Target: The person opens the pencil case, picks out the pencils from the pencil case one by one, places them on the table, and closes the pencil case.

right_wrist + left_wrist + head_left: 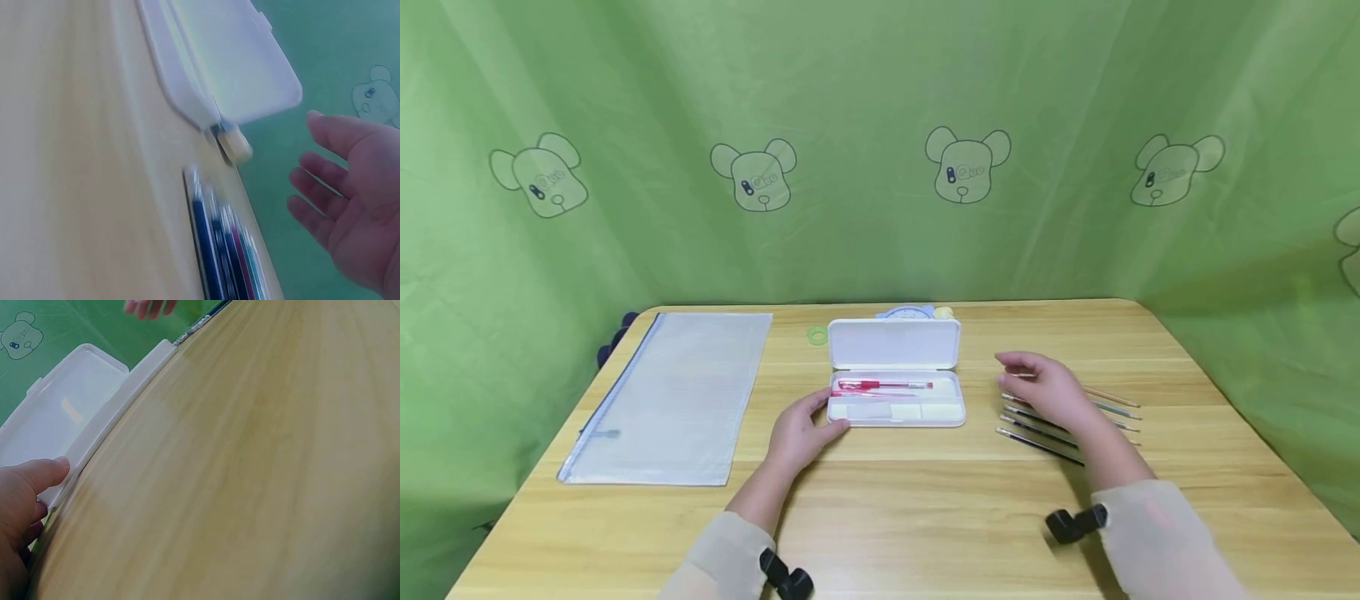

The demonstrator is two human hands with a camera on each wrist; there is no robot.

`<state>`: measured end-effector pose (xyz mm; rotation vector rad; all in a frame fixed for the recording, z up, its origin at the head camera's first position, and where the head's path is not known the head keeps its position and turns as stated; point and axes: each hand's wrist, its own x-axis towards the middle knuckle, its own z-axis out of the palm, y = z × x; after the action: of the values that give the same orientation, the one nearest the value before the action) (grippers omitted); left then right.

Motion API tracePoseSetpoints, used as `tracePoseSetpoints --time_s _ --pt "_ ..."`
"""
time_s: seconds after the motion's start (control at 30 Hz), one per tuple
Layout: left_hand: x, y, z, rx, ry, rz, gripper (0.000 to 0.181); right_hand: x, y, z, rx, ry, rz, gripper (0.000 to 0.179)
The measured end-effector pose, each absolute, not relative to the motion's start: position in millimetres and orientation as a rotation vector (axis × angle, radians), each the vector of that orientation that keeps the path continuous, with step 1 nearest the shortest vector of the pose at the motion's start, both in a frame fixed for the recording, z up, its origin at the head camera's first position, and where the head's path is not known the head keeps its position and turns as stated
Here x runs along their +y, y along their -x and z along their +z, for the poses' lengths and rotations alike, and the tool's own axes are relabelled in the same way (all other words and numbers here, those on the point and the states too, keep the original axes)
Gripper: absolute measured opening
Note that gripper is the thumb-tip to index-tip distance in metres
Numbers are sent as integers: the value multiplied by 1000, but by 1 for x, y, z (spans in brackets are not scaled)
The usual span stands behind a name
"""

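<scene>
A white pencil case (pixel 942 414) stands with its lid raised in the middle of the table. Inside it lie a red pen (pixel 880 385) and a pale block (pixel 868 411). My left hand (pixel 797 433) grips the case's left end; in the left wrist view the thumb (pixel 47 474) lies at the front edge, with the other fingers partly hidden. Over a row of several pencils (pixel 1037 442) hovers my right hand (pixel 1052 396). In the right wrist view its fingers (pixel 319 194) are spread, loosely bent and hold nothing.
To the left lies a translucent zip pouch (pixel 677 400) with a blue edge. A green ring (pixel 817 335) sits behind the case's left side. Behind the lid a blue object (pixel 910 312) is partly hidden, beside a small yellowish thing (pixel 943 313). A green curtain (pixel 865 250) hangs beyond the table.
</scene>
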<state>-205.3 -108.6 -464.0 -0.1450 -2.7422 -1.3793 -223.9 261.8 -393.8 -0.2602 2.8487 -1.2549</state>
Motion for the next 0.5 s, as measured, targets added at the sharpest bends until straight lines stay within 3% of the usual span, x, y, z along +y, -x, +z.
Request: tracePoseSetpoints --time_s 0.5 --pt "-109 207 -466 -2749 138 -1382 62 214 276 -395 2817 218 -1381 56"
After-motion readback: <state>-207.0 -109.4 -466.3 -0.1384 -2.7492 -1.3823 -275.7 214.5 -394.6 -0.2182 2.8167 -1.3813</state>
